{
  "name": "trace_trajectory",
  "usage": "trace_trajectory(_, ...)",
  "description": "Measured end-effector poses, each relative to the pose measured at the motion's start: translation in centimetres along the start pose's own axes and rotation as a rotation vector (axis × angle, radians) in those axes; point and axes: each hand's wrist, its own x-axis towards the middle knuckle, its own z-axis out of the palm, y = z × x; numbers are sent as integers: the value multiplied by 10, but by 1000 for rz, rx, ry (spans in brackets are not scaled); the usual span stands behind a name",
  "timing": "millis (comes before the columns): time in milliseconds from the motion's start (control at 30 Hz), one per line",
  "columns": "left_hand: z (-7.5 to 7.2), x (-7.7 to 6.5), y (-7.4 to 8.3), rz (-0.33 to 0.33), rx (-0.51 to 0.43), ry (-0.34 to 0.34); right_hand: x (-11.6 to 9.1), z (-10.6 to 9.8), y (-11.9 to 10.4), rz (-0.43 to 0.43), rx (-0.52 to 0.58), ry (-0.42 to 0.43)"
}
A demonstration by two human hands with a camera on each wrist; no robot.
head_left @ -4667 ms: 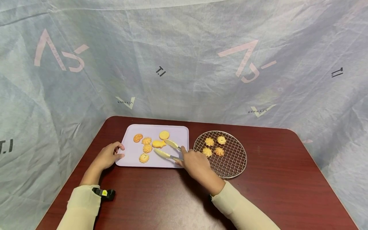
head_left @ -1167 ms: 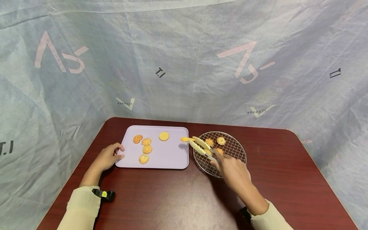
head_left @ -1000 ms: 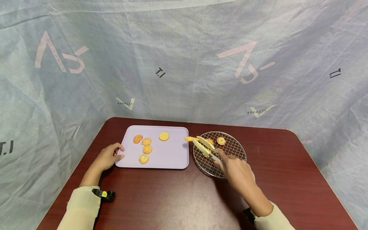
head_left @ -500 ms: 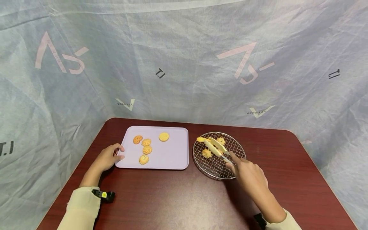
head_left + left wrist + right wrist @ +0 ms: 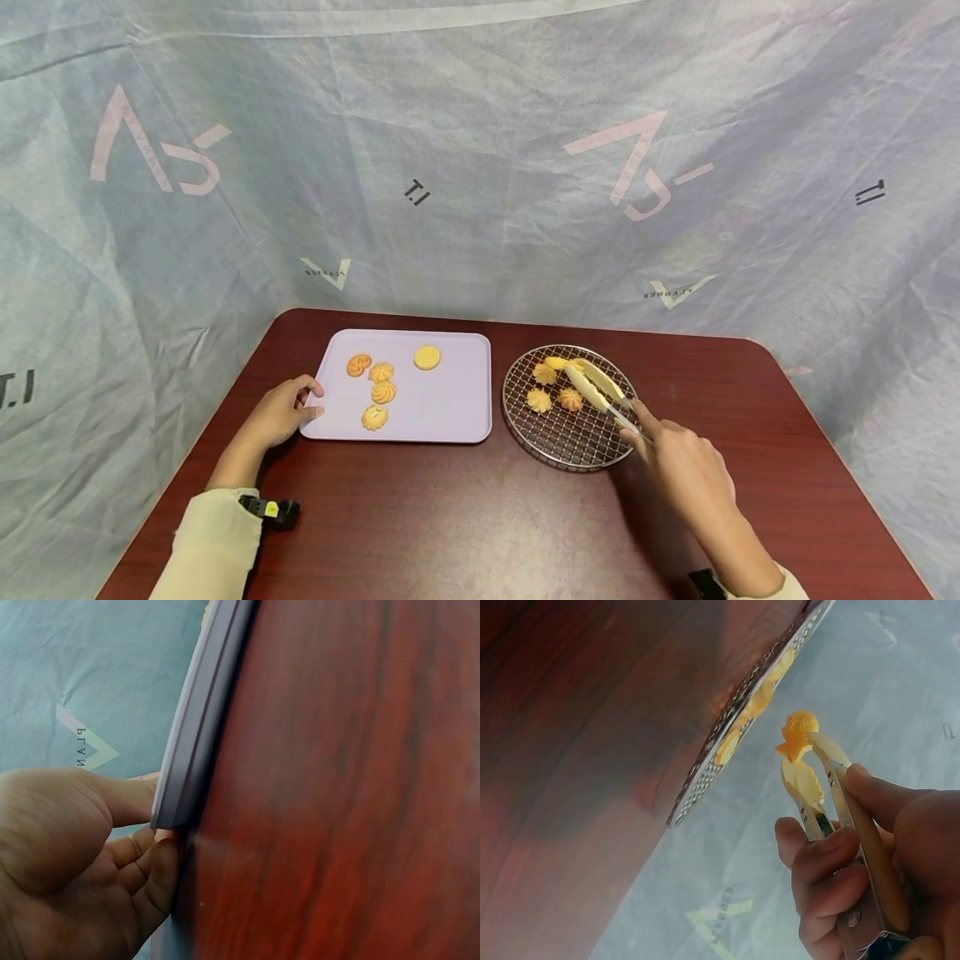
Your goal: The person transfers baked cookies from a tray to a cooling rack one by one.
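Note:
My right hand (image 5: 678, 467) grips a pair of metal tongs (image 5: 866, 900) with cream-coloured tips. Between those tips is a yellow fish-shaped cookie (image 5: 801, 733), held above the back of a round wire rack (image 5: 577, 442). Three flower-shaped cookies show on the rack, one of them an orange-brown cookie (image 5: 571, 400); the tongs cover the spot behind them. At the left edge of the lilac tray (image 5: 442, 417), my left hand (image 5: 277, 408) pinches the rim, thumb above and fingers below in the left wrist view. Several cookies lie on the tray, among them a round yellow cookie (image 5: 427, 358).
Tray and rack stand side by side on a dark red wooden table (image 5: 435, 517), with a narrow gap between them. A grey printed cloth (image 5: 480, 167) hangs behind the table and along both sides.
The tongs picked the fish-shaped cookie off the tray, and my right hand has carried it rightward over the rack. My left hand stays on the tray's edge.

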Motion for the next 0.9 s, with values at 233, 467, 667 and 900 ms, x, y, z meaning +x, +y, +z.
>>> trace_trajectory(233, 1, 0, -1, 1, 5, 3, -5, -3, 13, 27, 1, -6)
trace_trajectory(467, -1, 0, 0, -4, 2, 0, -7, -4, 28, 67, 0, -32)
trace_trajectory(667, -1, 0, 0, -4, 2, 1, -9, -3, 40, 73, -10, -41)
trace_trajectory(900, 0, 0, 0, -5, -6, 2, -11, -2, 47, 85, -12, -50)
